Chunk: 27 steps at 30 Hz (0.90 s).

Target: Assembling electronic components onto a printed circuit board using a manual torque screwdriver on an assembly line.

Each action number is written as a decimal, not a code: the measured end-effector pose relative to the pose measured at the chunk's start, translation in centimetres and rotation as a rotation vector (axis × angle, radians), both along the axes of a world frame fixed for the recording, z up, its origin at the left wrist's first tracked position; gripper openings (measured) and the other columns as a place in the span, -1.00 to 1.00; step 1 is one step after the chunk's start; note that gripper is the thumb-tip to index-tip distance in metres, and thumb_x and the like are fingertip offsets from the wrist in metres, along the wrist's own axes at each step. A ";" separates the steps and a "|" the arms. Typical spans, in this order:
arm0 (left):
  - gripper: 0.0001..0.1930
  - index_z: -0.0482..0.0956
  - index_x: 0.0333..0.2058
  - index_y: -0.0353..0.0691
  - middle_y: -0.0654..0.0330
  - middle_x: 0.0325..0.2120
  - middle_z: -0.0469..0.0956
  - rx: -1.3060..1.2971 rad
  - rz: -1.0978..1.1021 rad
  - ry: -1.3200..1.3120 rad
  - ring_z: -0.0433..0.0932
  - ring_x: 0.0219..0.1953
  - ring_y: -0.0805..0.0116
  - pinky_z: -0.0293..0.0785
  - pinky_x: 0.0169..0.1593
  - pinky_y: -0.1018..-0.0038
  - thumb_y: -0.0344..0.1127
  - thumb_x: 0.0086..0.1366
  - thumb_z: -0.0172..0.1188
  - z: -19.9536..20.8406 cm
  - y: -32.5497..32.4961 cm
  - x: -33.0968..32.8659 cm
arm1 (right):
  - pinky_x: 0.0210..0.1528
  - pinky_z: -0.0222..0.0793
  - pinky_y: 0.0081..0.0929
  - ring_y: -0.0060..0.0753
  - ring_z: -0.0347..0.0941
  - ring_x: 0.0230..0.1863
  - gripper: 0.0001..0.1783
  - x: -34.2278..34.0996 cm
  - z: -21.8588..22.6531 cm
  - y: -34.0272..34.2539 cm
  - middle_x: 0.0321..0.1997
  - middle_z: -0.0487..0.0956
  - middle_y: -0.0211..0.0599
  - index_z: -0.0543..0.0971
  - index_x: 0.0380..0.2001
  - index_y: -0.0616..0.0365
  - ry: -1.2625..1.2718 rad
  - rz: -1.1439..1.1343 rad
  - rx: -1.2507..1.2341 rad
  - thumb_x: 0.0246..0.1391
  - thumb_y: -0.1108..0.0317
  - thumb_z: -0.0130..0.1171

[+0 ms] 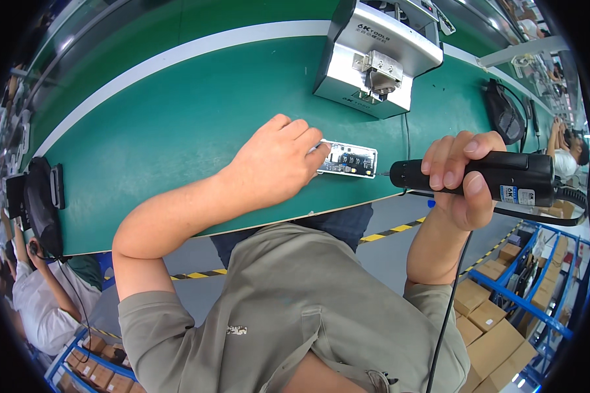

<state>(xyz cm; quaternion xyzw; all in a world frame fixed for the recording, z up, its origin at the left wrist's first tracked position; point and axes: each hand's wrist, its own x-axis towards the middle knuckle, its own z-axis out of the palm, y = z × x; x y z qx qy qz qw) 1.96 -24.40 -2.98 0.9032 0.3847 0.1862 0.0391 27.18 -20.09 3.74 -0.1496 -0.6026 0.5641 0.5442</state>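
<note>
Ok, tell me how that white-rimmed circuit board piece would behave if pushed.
The circuit board piece looks flat, so it would probably slide rather than roll. Its rigid-looking rim suggests stiffness. The exposed components may be fragile.

Black screwdriver (514,171), white case (351,145), green tabletop (170,150), yellow-black striped tape (393,230)

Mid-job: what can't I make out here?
Head view: left end of the circuit board, covered by the left hand.
Head view: part of the black screwdriver, behind the right hand.
Head view: whether its bit touches the board; too small.
Head view: top of the silver machine, cut off by upper edge.
</note>
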 end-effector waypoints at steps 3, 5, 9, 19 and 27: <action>-0.77 0.60 -0.27 -0.26 0.17 -0.39 0.42 0.051 -0.002 -0.033 0.34 -0.35 0.30 0.27 -0.20 0.43 -0.31 0.12 0.13 0.1 -0.1 0.0 | -0.44 0.41 -0.56 -0.49 0.40 -0.60 -0.66 0.0 -0.1 -0.3 -0.59 0.44 -0.35 0.39 -0.13 0.23 -0.008 0.007 -0.003 0.02 0.38 0.17; -0.71 0.57 -0.21 -0.23 0.17 -0.28 0.44 -0.002 0.003 -0.001 0.37 -0.29 0.29 0.29 -0.13 0.42 -0.30 0.06 0.22 0.3 -0.2 0.0 | -0.43 0.41 -0.55 -0.49 0.40 -0.60 -0.67 0.0 -0.1 -0.4 -0.59 0.44 -0.35 0.40 -0.15 0.21 -0.006 0.000 -0.012 0.01 0.38 0.18; -0.62 0.55 -0.16 -0.21 0.17 -0.17 0.45 -0.061 0.010 0.027 0.39 -0.22 0.27 0.31 -0.07 0.41 -0.29 -0.01 0.32 0.5 -0.4 -0.1 | -0.42 0.42 -0.55 -0.48 0.41 -0.60 -0.69 -0.2 -0.1 -0.6 -0.59 0.44 -0.35 0.40 -0.17 0.19 -0.004 -0.002 -0.028 0.00 0.39 0.19; -0.61 0.55 -0.16 -0.21 0.17 -0.18 0.45 -0.100 0.009 0.007 0.39 -0.22 0.26 0.32 -0.07 0.39 -0.29 -0.02 0.33 0.3 -0.3 -0.3 | -0.40 0.42 -0.52 -0.47 0.41 -0.60 -0.71 0.0 -0.4 -0.2 -0.59 0.44 -0.34 0.40 -0.23 0.15 -0.004 0.123 -0.008 -0.05 0.44 0.21; -0.63 0.55 -0.17 -0.21 0.16 -0.18 0.45 -0.066 0.008 0.019 0.40 -0.22 0.26 0.32 -0.08 0.39 -0.29 0.00 0.31 0.7 -0.7 -0.3 | -0.39 0.42 -0.52 -0.45 0.42 -0.59 -0.72 -0.1 0.8 -0.2 -0.59 0.44 -0.36 0.40 -0.22 0.15 -0.027 0.161 -0.042 -0.04 0.43 0.19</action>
